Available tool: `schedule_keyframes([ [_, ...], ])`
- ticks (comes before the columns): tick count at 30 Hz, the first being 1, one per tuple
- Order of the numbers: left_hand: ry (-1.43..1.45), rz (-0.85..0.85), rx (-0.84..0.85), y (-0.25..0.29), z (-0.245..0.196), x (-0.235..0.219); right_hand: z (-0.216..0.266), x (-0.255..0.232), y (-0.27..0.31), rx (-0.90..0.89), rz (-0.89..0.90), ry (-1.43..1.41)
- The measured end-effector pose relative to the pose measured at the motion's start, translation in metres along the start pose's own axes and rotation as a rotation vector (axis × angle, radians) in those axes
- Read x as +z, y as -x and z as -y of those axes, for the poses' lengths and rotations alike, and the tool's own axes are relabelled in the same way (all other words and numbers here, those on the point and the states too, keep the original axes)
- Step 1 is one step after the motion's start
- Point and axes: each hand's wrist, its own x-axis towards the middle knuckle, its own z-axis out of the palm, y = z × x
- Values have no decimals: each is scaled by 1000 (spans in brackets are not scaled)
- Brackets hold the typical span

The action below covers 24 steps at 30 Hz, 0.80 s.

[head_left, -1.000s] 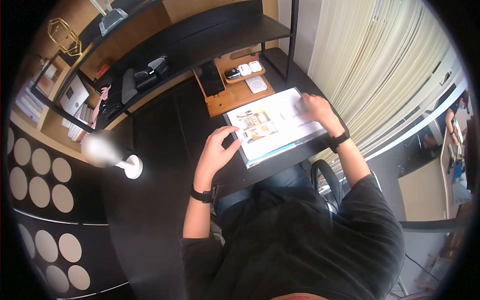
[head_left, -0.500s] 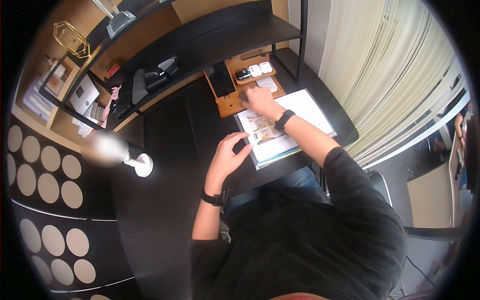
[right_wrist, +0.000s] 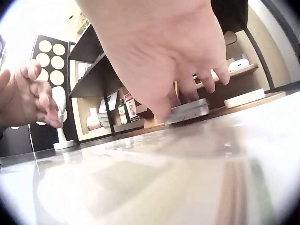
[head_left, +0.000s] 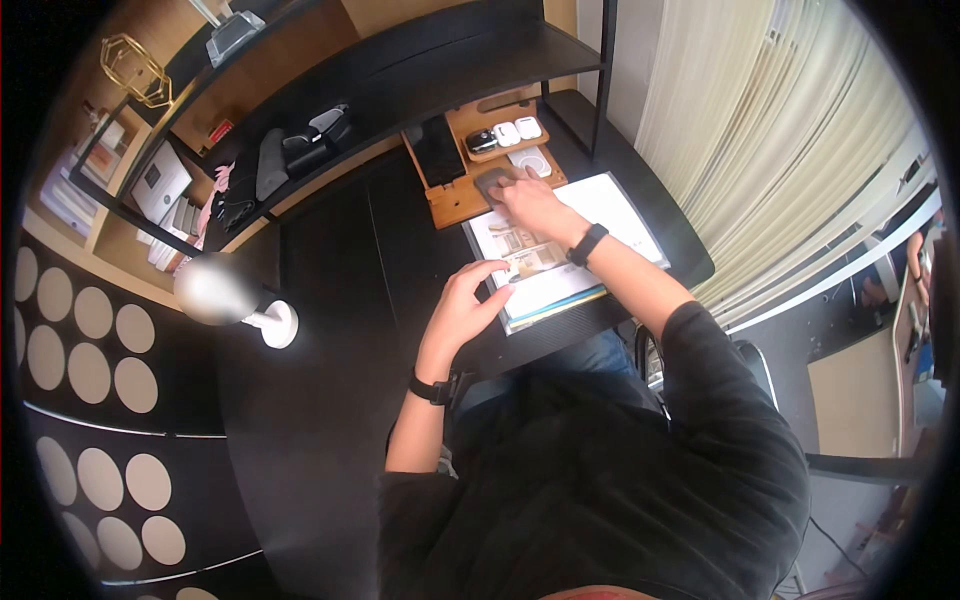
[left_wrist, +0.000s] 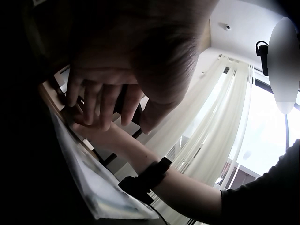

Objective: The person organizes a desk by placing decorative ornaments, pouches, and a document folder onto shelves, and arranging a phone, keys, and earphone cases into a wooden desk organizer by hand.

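In the head view, the right hand (head_left: pixel 535 205) is at the wooden desk organizer (head_left: pixel 455 208), with thumb and fingers on a small flat grey case (head_left: pixel 489 183). The right wrist view has the thumb at the near end of this grey case (right_wrist: pixel 187 111) and some fingers bent behind it. Below that hand lies a clear-covered stack of papers (head_left: pixel 610 215) with a printed interior picture. The left hand (head_left: pixel 462 308) is by the stack's left edge, fingers loosely curved and nothing held; whether its fingertips touch the papers cannot be told.
On the organizer are a black phone-like slab (head_left: pixel 437 150), white earphone cases (head_left: pixel 507 133) and a round white charging pad (head_left: pixel 530 161). A white lamp (head_left: pixel 278 324) stands left on the black desk. A black shelf (head_left: pixel 480 62) runs behind, with pale curtains (head_left: pixel 740 150) at the right.
The right hand has moved left from the papers' right side to the organizer, and the grey case now shows at its fingers. The left hand has barely moved relative to the papers.
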Motion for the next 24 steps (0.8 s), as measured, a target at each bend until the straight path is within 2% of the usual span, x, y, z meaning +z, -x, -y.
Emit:
schedule_keyframes([
  [1,9,-1,-3,0,0,2,-4,7,-3,2,-1,-2],
  [3,3,6,-4,0,-1,4,-12,23,-12,111,110,-51],
  [6,-17,9,-4,1,-5,4,-14,33,-22,182,112,-44],
  [9,-31,13,-7,4,-6,6,-15,36,-30,238,167,-39],
  [13,-15,45,-18,9,-7,7,-15,24,-23,232,152,-100],
  [15,18,95,-35,12,-1,3,-21,14,-7,203,-120,-108],
  [16,21,92,-35,15,9,3,-24,-5,0,200,-117,-107],
  [18,230,24,-287,22,29,6,-31,-58,20,587,265,-476],
  [20,487,-75,-427,23,30,8,-51,-78,68,674,160,-276],
  [22,808,-199,-599,23,24,6,-72,-100,110,890,252,-192],
  [24,895,-251,-614,22,24,9,-73,-118,151,952,211,-106],
])
